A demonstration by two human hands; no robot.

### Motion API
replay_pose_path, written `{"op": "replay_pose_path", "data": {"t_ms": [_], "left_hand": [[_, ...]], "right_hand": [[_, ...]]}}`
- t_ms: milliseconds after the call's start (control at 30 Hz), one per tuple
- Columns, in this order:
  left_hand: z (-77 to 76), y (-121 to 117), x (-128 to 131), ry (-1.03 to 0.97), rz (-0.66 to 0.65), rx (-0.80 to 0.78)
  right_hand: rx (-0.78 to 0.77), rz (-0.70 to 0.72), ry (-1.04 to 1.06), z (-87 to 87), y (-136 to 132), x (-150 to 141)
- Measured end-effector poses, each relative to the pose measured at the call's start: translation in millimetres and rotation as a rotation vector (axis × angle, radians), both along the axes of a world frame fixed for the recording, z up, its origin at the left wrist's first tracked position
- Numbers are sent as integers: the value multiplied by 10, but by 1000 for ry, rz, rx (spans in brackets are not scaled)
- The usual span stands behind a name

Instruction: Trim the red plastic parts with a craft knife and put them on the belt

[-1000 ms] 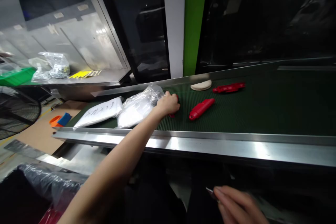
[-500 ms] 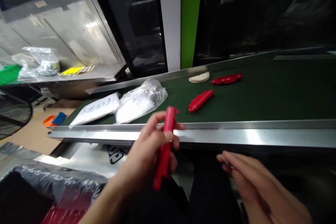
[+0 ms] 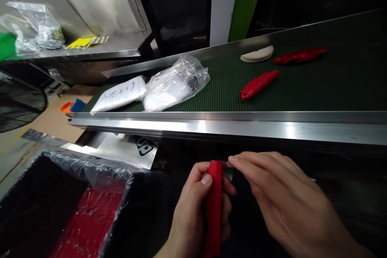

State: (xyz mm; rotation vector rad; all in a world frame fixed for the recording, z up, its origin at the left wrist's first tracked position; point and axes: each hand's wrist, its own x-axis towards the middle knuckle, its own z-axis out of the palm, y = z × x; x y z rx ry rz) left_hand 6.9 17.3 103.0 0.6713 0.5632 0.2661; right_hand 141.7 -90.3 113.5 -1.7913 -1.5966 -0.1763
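My left hand (image 3: 193, 205) is wrapped round a long red plastic part (image 3: 214, 205), held upright below the conveyor's front rail, thumb on its near side. Close to the top of that part, my right hand (image 3: 281, 193) pinches a small metal piece (image 3: 229, 164), its fingertips almost at the red part. A thin shiny edge shows behind the red part; whether it belongs to the metal piece I cannot tell. On the green conveyor belt (image 3: 223, 88) lie another red plastic part (image 3: 260, 84) and a second one (image 3: 300, 55) farther right.
A pale half-round pad (image 3: 256, 54) lies by the belt's back rail. Left on the belt are a clear bag (image 3: 178, 82) and a white packet (image 3: 119, 93). A plastic-lined bin (image 3: 123, 193) with red parts stands lower left. A fan (image 3: 21, 100) is at far left.
My hands have come together: the left moved lower and right with the red part, and the right brought its small metal piece up beside it. The view has shifted down and left.
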Motion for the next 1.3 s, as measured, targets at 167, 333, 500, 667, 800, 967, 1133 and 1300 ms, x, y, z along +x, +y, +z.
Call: {"op": "replay_pose_path", "data": {"t_ms": [167,333,500,667,800,967,1133,1300], "left_hand": [[8,0,-32,-18,29,-27],[101,34,-62,48,5,-10],[100,45,-85,43,2,4],[76,43,-104,51,1,11],[53,37,-95,43,15,6],[17,40,-83,26,41,-59],[37,65,-103,51,45,-81],[64,85,-103,93,34,-61]], "right_hand": [[9,-3,-26,23,56,-39],[-9,13,-28,15,81,-68],[-12,14,-38,-13,70,-82],[-31,24,-46,-34,69,-85],[-44,29,-65,-43,72,-86],[-80,69,-85,-67,25,-96],[-84,96,-79,-106,-41,-122],[-127,126,-112,-143,-88,-165]]}}
